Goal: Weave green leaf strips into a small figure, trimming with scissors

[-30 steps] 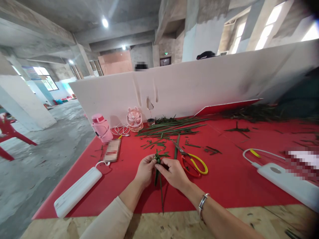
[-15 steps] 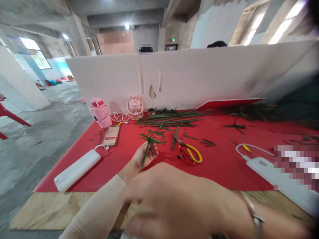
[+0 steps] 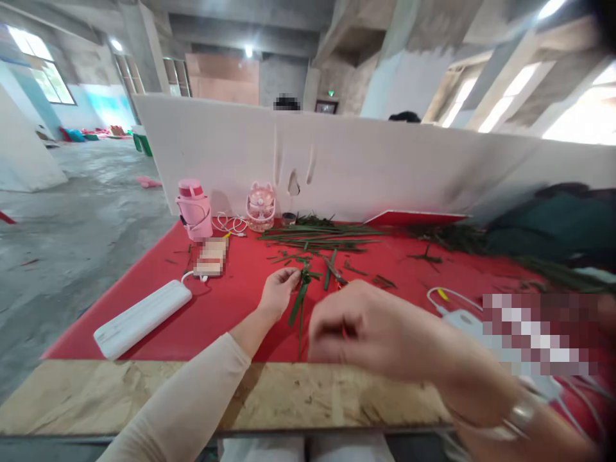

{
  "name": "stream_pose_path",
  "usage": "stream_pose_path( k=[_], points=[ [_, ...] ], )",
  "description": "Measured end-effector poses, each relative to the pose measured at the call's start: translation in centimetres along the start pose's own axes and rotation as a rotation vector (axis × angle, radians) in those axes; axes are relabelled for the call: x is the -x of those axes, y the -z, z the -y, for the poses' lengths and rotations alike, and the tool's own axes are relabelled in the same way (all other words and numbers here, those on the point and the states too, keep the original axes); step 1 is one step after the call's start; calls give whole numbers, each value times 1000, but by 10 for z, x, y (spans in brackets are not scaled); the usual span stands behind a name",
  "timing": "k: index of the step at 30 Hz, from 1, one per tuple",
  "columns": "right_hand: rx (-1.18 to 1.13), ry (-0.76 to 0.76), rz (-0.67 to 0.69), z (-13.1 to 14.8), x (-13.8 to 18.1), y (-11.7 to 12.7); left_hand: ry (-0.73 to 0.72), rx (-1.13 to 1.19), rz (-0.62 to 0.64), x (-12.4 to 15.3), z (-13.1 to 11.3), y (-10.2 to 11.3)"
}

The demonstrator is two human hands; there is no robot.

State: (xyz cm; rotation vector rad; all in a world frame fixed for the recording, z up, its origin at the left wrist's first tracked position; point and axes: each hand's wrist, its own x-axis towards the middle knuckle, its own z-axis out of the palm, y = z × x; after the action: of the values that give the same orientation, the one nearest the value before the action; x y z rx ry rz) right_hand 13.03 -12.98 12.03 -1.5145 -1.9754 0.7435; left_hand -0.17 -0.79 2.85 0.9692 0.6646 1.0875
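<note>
While the left hand [image 3: 276,294] pinches the knotted green leaf piece [image 3: 299,304] over the red worktop [image 3: 216,311], the blurred right hand [image 3: 359,321] is curled nearby, its grip unclear; the piece looks light, flexible and easily loosened, best held at its knot.

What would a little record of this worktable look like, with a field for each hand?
left hand: pinches a green leaf bundle
right hand: blurred, hiding part of the scissors; whether it holds anything is unclear
surface: red sheet
far side: pile of green strips, pink bottle, clear pink jug, white panel behind
left side: long white bar, lying slantwise
</note>
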Motion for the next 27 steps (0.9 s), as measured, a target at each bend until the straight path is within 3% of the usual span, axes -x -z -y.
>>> stream_pose_path(
  k=[2, 4, 6, 9, 13, 16, 17, 20, 22, 24, 27],
  points=[
    [-24, -87, 39, -13, -21, 3, -120, -56, -63, 4, -6, -3],
    [-179, -135, 88, -29, -40, -3, -373, -355, -148, 11, -12, -3],
    [-411, -66, 99, -42, -55, -16, -540, -554, -147, 17, -16, -3],
    [-681, -8, -158, -52, -71, -38, -641, -689, -116, 22, -15, -2],
    [-970, -74, -296, -65, -74, -56, -499, -501, -157, 19, -10, -2],
    [-1119, -139, -273, -78, -69, -59, -251, -135, -329, 12, -10, -3],
    [-1148, -142, -246, -81, -68, -59, -147, -30, -308, 9, -12, -3],
    [-1122, -121, -160, -84, -65, -57, 161, 149, 19, 3, -18, -8],
    [-1040, -104, -137, -83, -65, -56, 270, 150, 160, 0, -18, -12],
    [-958, -92, -158, -83, -66, -57, 242, 88, 106, -2, -14, -13],
    [-861, -118, -183, -86, -67, -59, 43, -25, -63, -6, -7, -9]
  ],
)
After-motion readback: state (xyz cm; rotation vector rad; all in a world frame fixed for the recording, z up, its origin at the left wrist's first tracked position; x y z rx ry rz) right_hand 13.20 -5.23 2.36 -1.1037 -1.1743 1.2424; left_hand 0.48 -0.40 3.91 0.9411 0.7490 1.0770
